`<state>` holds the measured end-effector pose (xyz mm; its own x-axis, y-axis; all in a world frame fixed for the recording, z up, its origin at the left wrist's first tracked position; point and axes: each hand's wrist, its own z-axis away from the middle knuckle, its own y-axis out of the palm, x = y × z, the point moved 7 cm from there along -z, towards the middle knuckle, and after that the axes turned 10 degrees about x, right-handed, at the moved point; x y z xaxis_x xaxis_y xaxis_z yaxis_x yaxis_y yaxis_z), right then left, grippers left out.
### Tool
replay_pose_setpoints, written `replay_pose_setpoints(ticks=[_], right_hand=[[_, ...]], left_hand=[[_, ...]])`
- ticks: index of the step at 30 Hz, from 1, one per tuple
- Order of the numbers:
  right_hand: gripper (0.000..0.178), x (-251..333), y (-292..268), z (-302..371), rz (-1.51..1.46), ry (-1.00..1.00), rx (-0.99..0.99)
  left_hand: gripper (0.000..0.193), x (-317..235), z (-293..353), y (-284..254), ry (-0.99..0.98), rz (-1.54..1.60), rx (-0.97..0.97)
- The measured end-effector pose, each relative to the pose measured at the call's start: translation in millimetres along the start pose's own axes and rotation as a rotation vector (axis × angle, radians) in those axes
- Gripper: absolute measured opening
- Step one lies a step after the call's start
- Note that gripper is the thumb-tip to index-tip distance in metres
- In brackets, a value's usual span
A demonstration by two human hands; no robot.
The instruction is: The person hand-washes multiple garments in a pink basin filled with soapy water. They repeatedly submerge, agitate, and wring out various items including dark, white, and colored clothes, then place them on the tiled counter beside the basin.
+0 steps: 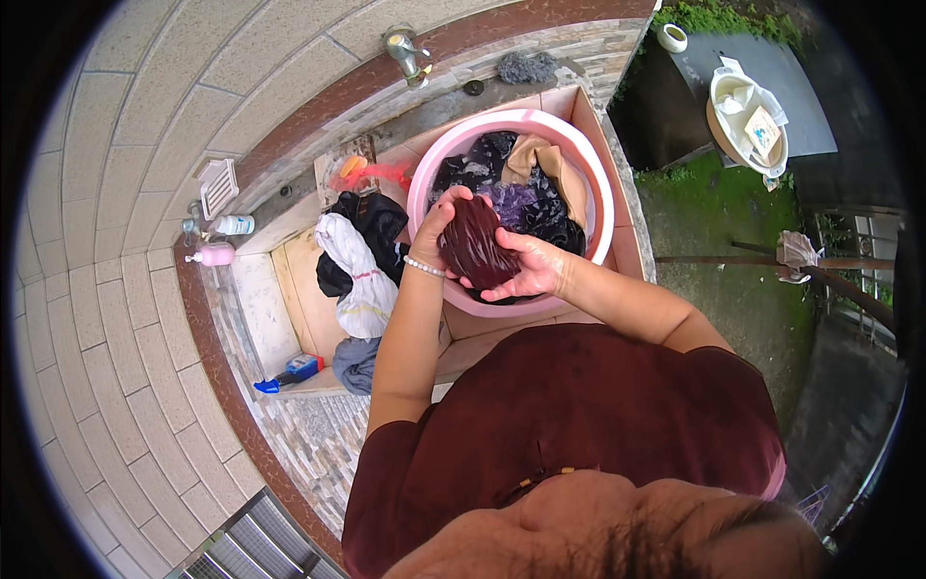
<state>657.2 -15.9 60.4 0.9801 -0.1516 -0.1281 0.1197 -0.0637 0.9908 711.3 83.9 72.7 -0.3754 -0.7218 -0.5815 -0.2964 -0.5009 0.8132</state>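
Observation:
A wet, dark maroon cloth [475, 243] is bunched between my two hands above a pink basin [606, 198]. My left hand [431, 232], with a pale bead bracelet at its wrist, wraps the cloth's left side. Along its lower right side, my right hand [532, 265] grips with the thumb on top. Beneath them the basin holds soaked black clothes [487, 154], a tan cloth [540, 159] and a dark purple piece [511, 205]. The kind of garment in my hands cannot be made out.
The basin stands in a tiled sink [632, 227]. Left of it lie a white cloth [352, 261], black clothes [381, 227] and a grey cloth [357, 365]. A blue brush [280, 380] rests on the ledge. A tap [405, 53] juts from the wall; bottles [231, 225] stand left.

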Motion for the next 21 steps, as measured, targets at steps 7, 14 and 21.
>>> replay_pose_setpoints(ticks=[7, 14, 21], right_hand=[[0.038, 51, -22, -8, 0.851, 0.105, -0.475], [0.071, 81, -59, -1, 1.477, -0.024, -0.83], [0.069, 37, -19, 1, 0.143, -0.075, 0.062]], left_hand=[[0.019, -6, -32, -40, -0.141, -0.647, -0.53], [0.022, 15, -36, -58, -0.098, -1.197, -0.668], [0.045, -23, -47, 13, -0.028, -0.555, -0.162]])
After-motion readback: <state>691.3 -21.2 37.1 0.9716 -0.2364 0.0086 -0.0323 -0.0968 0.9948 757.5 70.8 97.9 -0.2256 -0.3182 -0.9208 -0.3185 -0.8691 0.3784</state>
